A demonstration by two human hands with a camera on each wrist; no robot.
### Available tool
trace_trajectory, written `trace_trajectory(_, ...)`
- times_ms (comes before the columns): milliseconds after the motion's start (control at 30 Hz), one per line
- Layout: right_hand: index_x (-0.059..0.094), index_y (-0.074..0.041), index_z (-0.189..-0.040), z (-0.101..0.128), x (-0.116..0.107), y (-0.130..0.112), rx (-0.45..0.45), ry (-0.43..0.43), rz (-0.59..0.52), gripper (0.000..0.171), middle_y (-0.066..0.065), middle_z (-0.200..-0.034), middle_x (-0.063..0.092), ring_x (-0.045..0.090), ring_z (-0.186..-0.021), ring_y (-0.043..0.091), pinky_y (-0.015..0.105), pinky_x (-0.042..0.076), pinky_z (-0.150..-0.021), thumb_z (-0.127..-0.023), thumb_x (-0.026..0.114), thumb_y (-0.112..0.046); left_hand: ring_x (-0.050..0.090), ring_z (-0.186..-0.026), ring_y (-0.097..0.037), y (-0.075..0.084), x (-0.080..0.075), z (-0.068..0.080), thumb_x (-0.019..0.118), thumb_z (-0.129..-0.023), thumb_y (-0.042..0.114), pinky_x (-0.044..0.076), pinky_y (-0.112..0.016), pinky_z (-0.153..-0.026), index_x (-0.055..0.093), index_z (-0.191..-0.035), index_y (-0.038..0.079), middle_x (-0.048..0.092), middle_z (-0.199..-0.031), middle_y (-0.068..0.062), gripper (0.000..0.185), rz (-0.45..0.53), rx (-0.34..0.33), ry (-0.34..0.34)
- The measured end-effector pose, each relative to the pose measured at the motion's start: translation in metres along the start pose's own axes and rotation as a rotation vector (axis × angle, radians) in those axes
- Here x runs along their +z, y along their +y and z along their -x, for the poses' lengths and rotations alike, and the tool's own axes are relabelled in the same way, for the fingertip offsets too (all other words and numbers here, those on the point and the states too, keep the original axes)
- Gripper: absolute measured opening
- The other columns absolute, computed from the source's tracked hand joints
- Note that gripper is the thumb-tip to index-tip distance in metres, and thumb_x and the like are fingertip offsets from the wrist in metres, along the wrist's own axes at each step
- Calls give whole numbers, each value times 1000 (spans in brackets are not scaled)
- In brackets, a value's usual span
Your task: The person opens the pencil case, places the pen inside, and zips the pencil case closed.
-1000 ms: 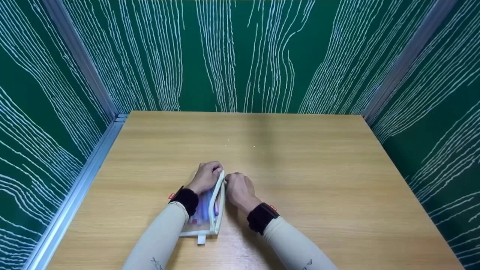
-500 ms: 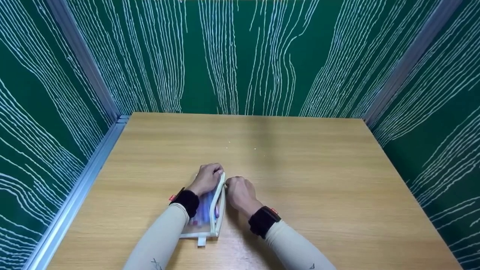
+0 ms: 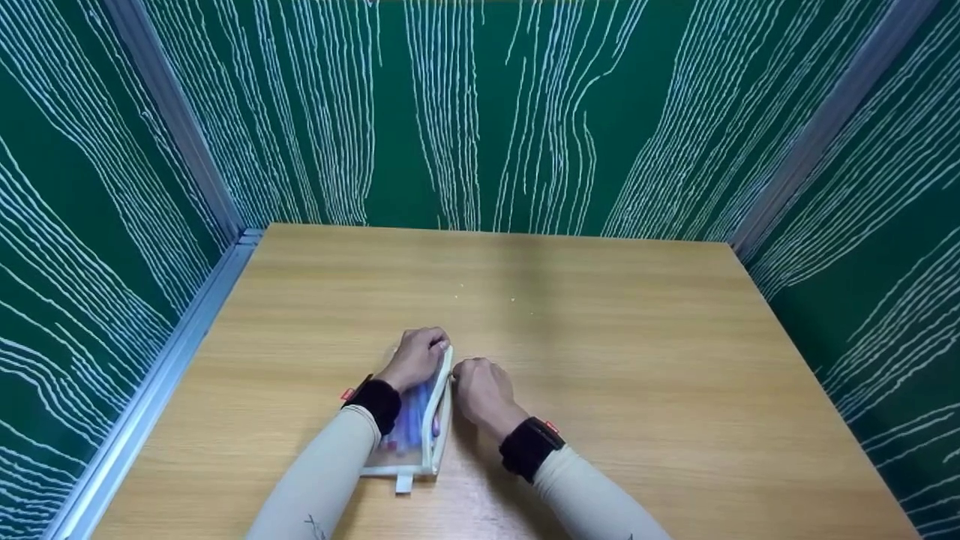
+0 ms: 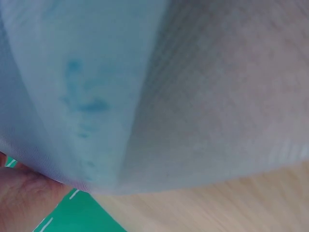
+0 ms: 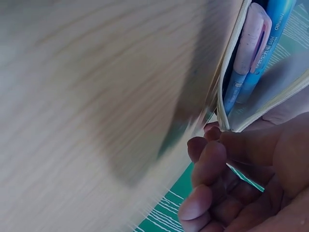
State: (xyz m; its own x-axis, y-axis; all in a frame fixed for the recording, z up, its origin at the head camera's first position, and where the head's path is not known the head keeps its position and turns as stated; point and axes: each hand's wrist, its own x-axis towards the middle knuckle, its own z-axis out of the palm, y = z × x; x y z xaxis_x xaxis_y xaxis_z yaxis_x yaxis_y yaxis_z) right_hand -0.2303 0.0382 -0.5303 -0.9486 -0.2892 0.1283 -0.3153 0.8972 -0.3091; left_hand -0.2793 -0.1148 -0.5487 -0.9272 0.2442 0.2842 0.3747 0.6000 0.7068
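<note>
A translucent mesh pencil pouch (image 3: 409, 442) with a cream zip lies on the wooden table (image 3: 637, 360), near the front edge. My left hand (image 3: 416, 356) grips the pouch's far end, fingers curled over it. Just to its right, my right hand (image 3: 480, 386) is curled and pinches the zip at that same far end. The left wrist view is filled by the pouch's mesh (image 4: 169, 96). In the right wrist view the zip gapes, showing blue and pink pens (image 5: 251, 63) inside, with my right fingers (image 5: 212, 164) curled beside the pouch's edge (image 5: 224, 87).
Green panels with white wavy lines (image 3: 480, 112) wall the table on the left, back and right. An aluminium rail (image 3: 150, 390) runs along the table's left edge. A few tiny crumbs (image 3: 459, 298) lie mid-table.
Almost nothing differs. Both hands stay at the pouch's far end; the right hand has shifted very slightly toward me along the zip.
</note>
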Motion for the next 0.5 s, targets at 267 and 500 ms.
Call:
trace_trajectory(267, 64, -14, -63, 2, 3, 0, -2, 0, 14, 26, 8, -75, 72, 68, -67, 29, 43, 56, -63, -84, 56, 0, 63, -90, -34, -1, 1, 0, 62, -95, -1, 47, -51, -91, 67, -85, 2, 68, -83, -9, 12, 1, 2, -6)
trace_trajectory(500, 62, -15, -62, 5, 3, 0, -22, -2, 9, 28, 8, -73, 72, 68, -67, 29, 42, 57, -63, -83, 52, 2, 64, -86, -35, -1, 0, 1, 62, -94, -3, 47, -53, -90, 68, -84, 0, 69, -82, -11, 11, 2, 38, 7)
